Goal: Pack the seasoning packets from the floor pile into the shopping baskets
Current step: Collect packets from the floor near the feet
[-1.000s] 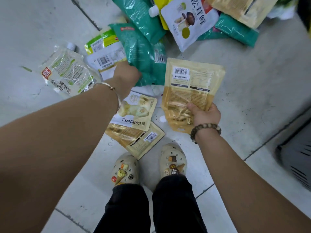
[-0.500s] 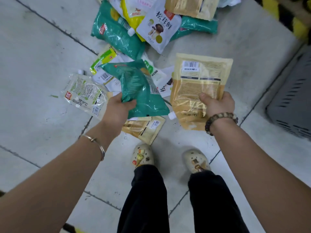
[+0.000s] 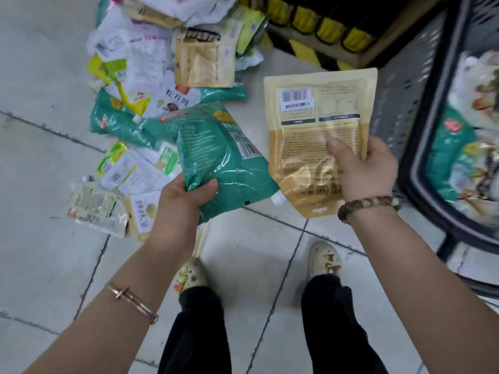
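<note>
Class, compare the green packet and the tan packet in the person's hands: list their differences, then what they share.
The green packet sits in the left hand; the tan packet in the right hand. The green packet tilts and crinkles; the tan packet is flat, nearly upright. Shared: both are gripped at the lower end, barcodes facing the camera.

Held aloft — green packet point(image 3: 216, 155), tan packet point(image 3: 310, 136) (barcode up); basket point(image 3: 405, 85) right, part-filled.

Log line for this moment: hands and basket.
left hand: holds green pouch | right hand: holds tan pouch | basket: at right, packets inside
</note>
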